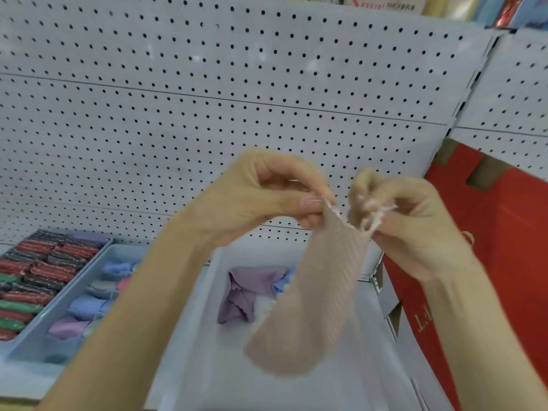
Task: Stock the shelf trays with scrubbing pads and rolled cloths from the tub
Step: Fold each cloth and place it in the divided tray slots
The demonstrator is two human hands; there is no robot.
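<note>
A beige ribbed cloth (308, 304) hangs unrolled above the white tub (207, 336). My left hand (261, 194) pinches its top edge between thumb and fingers. My right hand (409, 223) pinches the other top corner, close beside the left. Inside the tub lie a lilac cloth (246, 292) and a blue cloth (281, 284). To the left, a pale blue tray (41, 348) holds several rolled cloths (86, 307) in blue, grey and pink. Further left, another tray holds several red, green and dark scrubbing pads (38, 280).
A grey pegboard (237, 99) backs the shelf. A red box (489, 262) with cardboard flaps stands at the right, close to my right wrist. Packaged goods sit on the shelf above at the top right.
</note>
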